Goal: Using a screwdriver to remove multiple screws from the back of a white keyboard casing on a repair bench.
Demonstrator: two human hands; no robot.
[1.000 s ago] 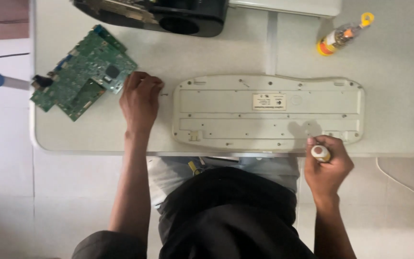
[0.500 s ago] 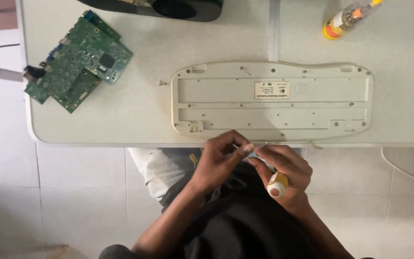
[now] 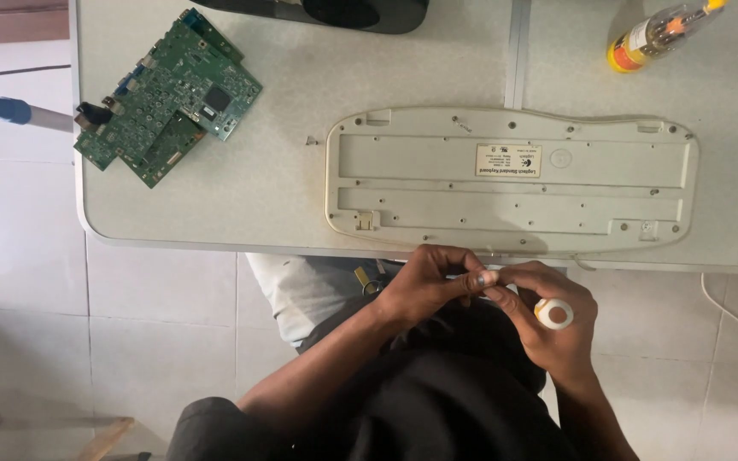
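Observation:
An off-white keyboard [image 3: 514, 181] lies upside down on the pale table [image 3: 301, 188], its screw holes showing. Below the table's near edge my two hands meet over my lap. My right hand [image 3: 548, 320] grips a screwdriver [image 3: 553, 313] with a white and orange handle end, its shaft pointing left. My left hand [image 3: 433, 282] pinches at the tip of that shaft, fingertips together; whether a tiny screw sits between them is hidden. A small screw [image 3: 309, 141] lies on the table left of the keyboard.
A green circuit board [image 3: 168, 96] rests at the table's left end. A dark device [image 3: 335, 10] sits at the far edge. A yellow and clear screwdriver handle with bits [image 3: 655, 34] lies at the back right. Tiled floor lies to the left.
A second ago my left hand rested on the table near the circuit board and my right held the screwdriver by the keyboard's corner. Both hands have come together below the table edge.

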